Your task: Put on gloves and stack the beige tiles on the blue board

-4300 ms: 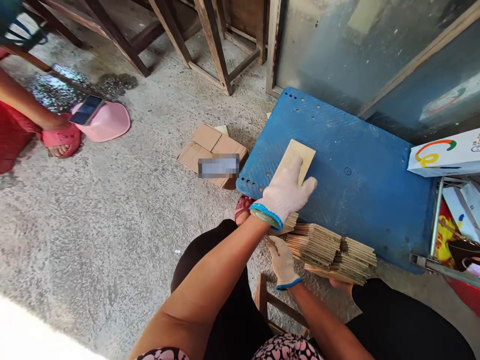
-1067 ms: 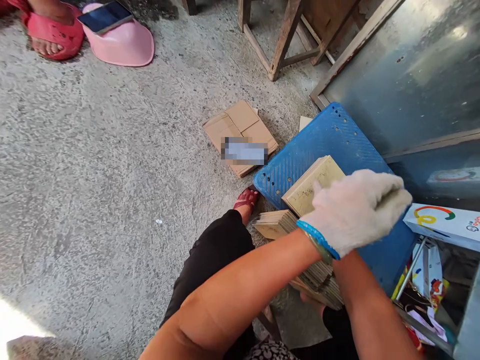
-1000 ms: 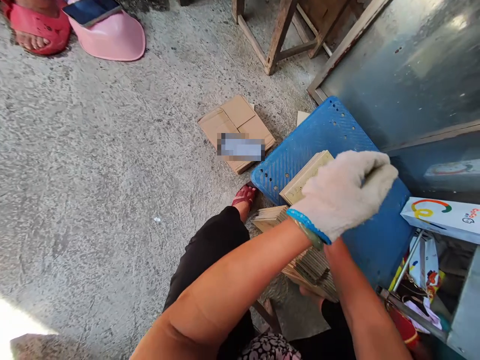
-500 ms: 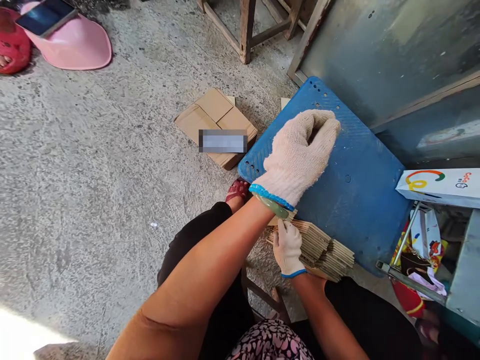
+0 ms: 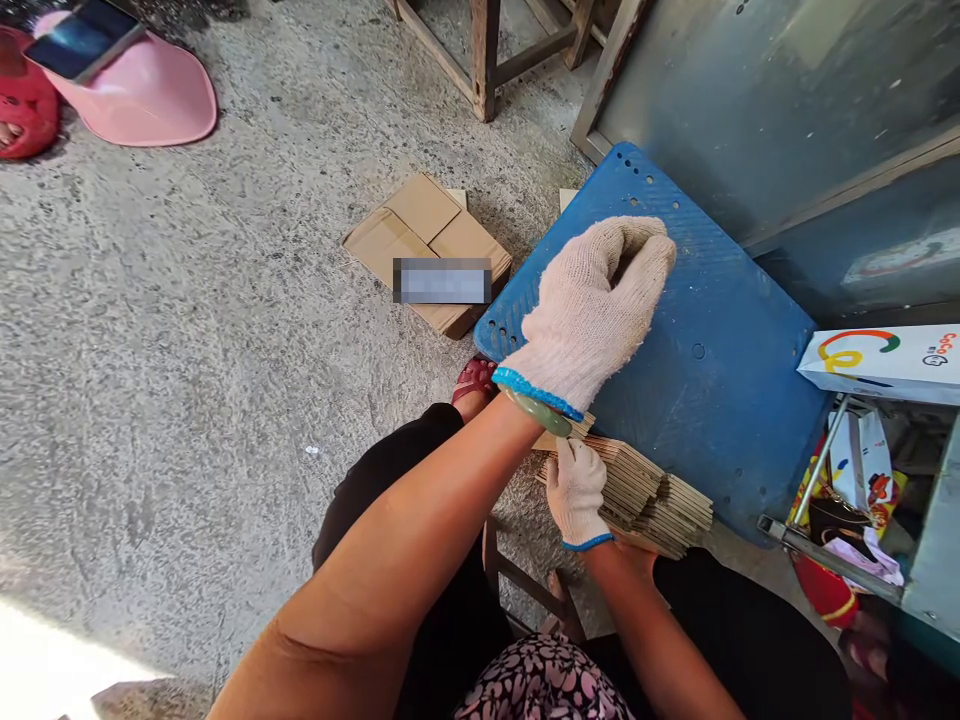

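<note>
My left hand (image 5: 600, 300), in a white knit glove with a blue cuff, is raised over a blue plastic tabletop (image 5: 697, 400). Its fingers curl over to meet the thumb; anything between the tips is too small or hidden to make out. A green bangle (image 5: 536, 410) circles that wrist. Lower down, my right hand (image 5: 577, 492), gloved the same way, grips the left end of a stack of cardboard pieces (image 5: 637, 485) near my lap. Its fingers bend against the cardboard, and my left wrist partly covers the pieces' upper end.
A closed cardboard box (image 5: 427, 230) lies on the concrete floor beside the blue top. White printed paper bags (image 5: 885, 360) and a metal frame (image 5: 799, 545) stand at right. Wooden stool legs (image 5: 486, 60) are at the back. A phone (image 5: 84, 42) rests on a pink visor (image 5: 150, 95).
The view has shifted very slightly. Both hands keep nearly the same pose and place, the left raised and the right at the cardboard stack.
</note>
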Tool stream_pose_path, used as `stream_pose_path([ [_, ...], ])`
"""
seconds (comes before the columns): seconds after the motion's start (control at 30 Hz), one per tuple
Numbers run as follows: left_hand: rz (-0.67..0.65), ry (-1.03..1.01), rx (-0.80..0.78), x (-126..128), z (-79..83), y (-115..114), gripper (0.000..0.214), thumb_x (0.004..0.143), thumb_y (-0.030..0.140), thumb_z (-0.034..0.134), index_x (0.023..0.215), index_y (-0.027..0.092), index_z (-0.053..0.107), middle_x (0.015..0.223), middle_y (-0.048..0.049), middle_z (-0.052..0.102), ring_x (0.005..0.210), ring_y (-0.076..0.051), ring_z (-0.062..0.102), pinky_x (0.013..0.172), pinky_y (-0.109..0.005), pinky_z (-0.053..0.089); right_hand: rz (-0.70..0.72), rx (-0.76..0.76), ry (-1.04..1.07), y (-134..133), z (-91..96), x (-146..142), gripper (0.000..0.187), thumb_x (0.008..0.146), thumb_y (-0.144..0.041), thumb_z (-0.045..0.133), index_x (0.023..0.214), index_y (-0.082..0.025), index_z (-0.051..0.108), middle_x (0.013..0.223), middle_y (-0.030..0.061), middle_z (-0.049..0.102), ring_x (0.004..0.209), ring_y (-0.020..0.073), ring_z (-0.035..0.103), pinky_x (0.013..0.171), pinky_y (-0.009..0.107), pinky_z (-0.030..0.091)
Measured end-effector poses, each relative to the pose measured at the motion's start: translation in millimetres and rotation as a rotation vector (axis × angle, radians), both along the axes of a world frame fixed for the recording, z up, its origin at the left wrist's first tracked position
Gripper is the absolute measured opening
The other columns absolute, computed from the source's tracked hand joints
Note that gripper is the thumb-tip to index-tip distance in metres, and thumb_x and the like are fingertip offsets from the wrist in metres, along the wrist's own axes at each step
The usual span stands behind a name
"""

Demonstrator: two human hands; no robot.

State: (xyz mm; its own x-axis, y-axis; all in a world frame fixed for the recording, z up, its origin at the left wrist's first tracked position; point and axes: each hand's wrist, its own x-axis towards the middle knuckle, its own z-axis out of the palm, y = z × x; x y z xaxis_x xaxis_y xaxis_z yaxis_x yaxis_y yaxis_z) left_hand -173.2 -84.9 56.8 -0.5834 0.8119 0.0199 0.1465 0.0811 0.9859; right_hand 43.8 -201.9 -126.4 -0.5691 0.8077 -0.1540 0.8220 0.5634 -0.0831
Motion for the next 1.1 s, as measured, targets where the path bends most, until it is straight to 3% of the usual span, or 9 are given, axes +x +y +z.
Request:
stream_pose_path([
  [0.17,-0.006,-0.007,-0.018,1.3,1.1,-0.2,0.024,0.093,0.028,0.048,0.106,0.019,0.065,0.108,-0.0035,0.070,0.102,-0.015,0.062,0.088,-0.027,0.050,0.059,-0.133,0.096,-9.7,-4.8,6.8,0.021,0.089,-0.014,0.046,0.102,-0.017,0.061,0.099,0.0120,0.063,0.090,0.0248,0.057,0.079,0.038,0.045],
  [0.37,0.020,-0.042,-0.008,0.4,1.1,-1.3,0.022,0.092,0.027,0.048,0.100,0.020,0.067,0.098,-0.0029,0.071,0.089,-0.014,0.064,0.081,-0.028,0.053,0.019,-0.246,0.191,-21.3,-27.6,15.7,0.029,0.093,-0.018,0.040,0.110,-0.020,0.063,0.098,0.0098,0.068,0.088,0.0228,0.063,0.077,0.036,0.051],
  [0.5,0.007,-0.005,-0.033,-1.2,-5.6,0.2,0.023,0.091,0.029,0.047,0.100,0.020,0.067,0.092,-0.0021,0.071,0.086,-0.014,0.063,0.080,-0.028,0.053,-0.061,-0.338,0.249,-5.5,-22.6,11.1,0.030,0.091,-0.020,0.041,0.108,-0.020,0.066,0.098,0.0092,0.070,0.089,0.0226,0.064,0.079,0.035,0.052],
  [0.6,-0.053,0.031,-0.095,-2.9,-11.4,0.2,0.026,0.090,0.031,0.047,0.104,0.021,0.066,0.090,-0.0013,0.070,0.086,-0.014,0.063,0.080,-0.029,0.051,-0.163,-0.490,0.328,25.7,0.3,6.1,0.031,0.088,-0.022,0.042,0.105,-0.019,0.068,0.101,0.0086,0.071,0.092,0.0220,0.064,0.084,0.035,0.050],
  [0.77,-0.286,0.176,-0.360,-0.3,-18.2,-5.9,0.033,0.089,0.040,0.045,0.110,0.025,0.064,0.101,-0.0027,0.069,0.089,-0.019,0.063,0.075,-0.032,0.050,-0.301,-0.879,0.472,108.2,61.3,13.1,0.030,0.078,-0.030,0.051,0.097,-0.018,0.071,0.091,0.0040,0.072,0.085,0.0204,0.064,0.076,0.030,0.050],
  [0.87,-0.513,0.276,-0.591,7.2,-22.3,-11.2,0.039,0.088,0.045,0.043,0.113,0.024,0.064,0.109,-0.0070,0.069,0.093,-0.025,0.065,0.076,-0.037,0.050,-0.461,-0.873,0.584,162.0,97.7,24.5,0.034,0.069,-0.036,0.063,0.094,-0.015,0.072,0.086,0.0050,0.072,0.076,0.0191,0.062,0.066,0.028,0.048],
  [0.97,-0.738,0.285,-0.629,15.3,-29.5,-13.4,0.043,0.091,0.044,0.036,0.115,0.022,0.064,0.112,-0.0090,0.069,0.098,-0.026,0.065,0.082,-0.038,0.050,-0.594,-0.801,0.709,208.7,124.0,32.5,0.041,0.064,-0.041,0.071,0.094,-0.014,0.070,0.080,0.0057,0.070,0.064,0.0160,0.058,0.053,0.024,0.042],
  [1.03,-0.765,0.224,-0.607,19.4,-36.1,-12.2,0.045,0.092,0.043,0.035,0.121,0.022,0.062,0.119,-0.0079,0.067,0.106,-0.025,0.063,0.087,-0.036,0.049,-0.649,-0.753,0.827,232.4,132.5,32.2,0.041,0.061,-0.041,0.075,0.092,-0.014,0.069,0.078,0.0056,0.070,0.062,0.0154,0.058,0.049,0.023,0.041],
  [1.1,-0.690,0.140,-0.650,23.0,-43.6,-9.2,0.046,0.092,0.045,0.036,0.124,0.025,0.062,0.122,-0.0051,0.067,0.110,-0.024,0.062,0.091,-0.034,0.048,-0.691,-0.744,0.975,246.8,132.2,26.2,0.039,0.061,-0.039,0.078,0.091,-0.016,0.068,0.081,0.0054,0.070,0.065,0.0163,0.061,0.052,0.024,0.045],
])
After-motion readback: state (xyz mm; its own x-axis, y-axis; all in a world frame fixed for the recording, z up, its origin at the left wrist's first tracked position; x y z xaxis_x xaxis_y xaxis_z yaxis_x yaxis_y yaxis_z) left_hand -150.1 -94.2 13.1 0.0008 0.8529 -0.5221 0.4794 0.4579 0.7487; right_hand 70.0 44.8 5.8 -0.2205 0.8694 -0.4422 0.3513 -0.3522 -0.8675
